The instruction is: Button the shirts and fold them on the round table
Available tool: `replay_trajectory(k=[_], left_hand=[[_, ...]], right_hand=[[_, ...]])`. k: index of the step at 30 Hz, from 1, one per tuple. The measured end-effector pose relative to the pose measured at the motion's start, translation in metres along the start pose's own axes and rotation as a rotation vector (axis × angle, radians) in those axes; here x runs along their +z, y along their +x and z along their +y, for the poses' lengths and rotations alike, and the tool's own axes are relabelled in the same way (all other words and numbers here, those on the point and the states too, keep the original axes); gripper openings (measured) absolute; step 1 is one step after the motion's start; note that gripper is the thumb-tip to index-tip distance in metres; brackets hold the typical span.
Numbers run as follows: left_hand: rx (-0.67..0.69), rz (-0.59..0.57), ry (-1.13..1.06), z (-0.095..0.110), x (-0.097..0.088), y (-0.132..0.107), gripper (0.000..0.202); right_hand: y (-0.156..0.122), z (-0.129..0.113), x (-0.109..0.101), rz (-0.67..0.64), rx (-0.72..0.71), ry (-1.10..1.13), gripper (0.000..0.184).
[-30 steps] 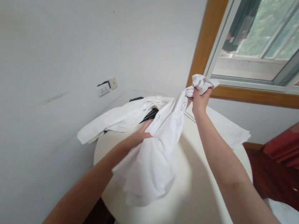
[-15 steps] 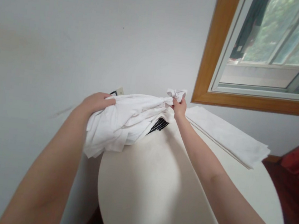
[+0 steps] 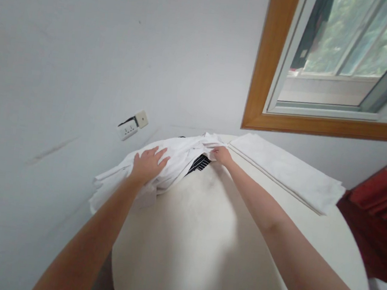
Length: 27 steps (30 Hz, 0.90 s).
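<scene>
The white garment (image 3: 181,155) is down now. Half a sec ago it hung bunched in the air btw both hands, and a sec ago it was held up high w/ a big fold dangling over the round table (image 3: 203,239). Now it lies across the table's far-left edge, close to the wall, on top of a b/w striped cloth (image 3: 199,163) that peeks out underneath, and one end droops off the rim on the left. L hand (image 3: 149,163) has gone from clutching to lying flat: palm down, fingers spread, pressing on the fabric w/o gripping anything. R hand (image 3: 222,155) has dropped from its raised fistful to table level at the garment's right end. Its fingers are curled and touching the cloth, but I can't tell from here whether they still pinch it or just rest there. So the lifting part looks done, imo, and the piece is parked on the heap rather than spread out. The folded white stack (image 3: 288,172) sits just beside the R hand, under the window (image 3: 345,64), apart from the heap. The wall socket (image 3: 133,125) shows just above the L hand.
</scene>
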<state>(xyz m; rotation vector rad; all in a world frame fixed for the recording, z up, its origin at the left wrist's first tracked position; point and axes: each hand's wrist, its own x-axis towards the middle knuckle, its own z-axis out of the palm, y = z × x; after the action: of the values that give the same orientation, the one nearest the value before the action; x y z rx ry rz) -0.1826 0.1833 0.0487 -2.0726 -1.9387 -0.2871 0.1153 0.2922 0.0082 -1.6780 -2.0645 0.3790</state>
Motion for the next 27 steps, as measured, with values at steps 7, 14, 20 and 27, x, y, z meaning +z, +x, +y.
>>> replay_trajectory(k=[7, 14, 20, 27], left_hand=[[-0.011, -0.015, -0.031, 0.009, 0.016, -0.006, 0.053], [0.133, 0.411, -0.303, 0.084, -0.001, -0.016, 0.046], [0.310, 0.275, -0.475, 0.173, 0.014, -0.058, 0.046], [0.321, 0.157, -0.628, 0.199, 0.042, -0.096, 0.041]], right_hand=[[-0.061, 0.087, -0.074, 0.167, 0.114, -0.311, 0.032], [-0.123, 0.172, -0.125, 0.073, 0.368, -0.439, 0.051], [-0.142, 0.171, -0.119, -0.046, 0.307, -0.577, 0.035], [-0.150, 0.167, -0.106, 0.213, 0.370, -0.594, 0.034]])
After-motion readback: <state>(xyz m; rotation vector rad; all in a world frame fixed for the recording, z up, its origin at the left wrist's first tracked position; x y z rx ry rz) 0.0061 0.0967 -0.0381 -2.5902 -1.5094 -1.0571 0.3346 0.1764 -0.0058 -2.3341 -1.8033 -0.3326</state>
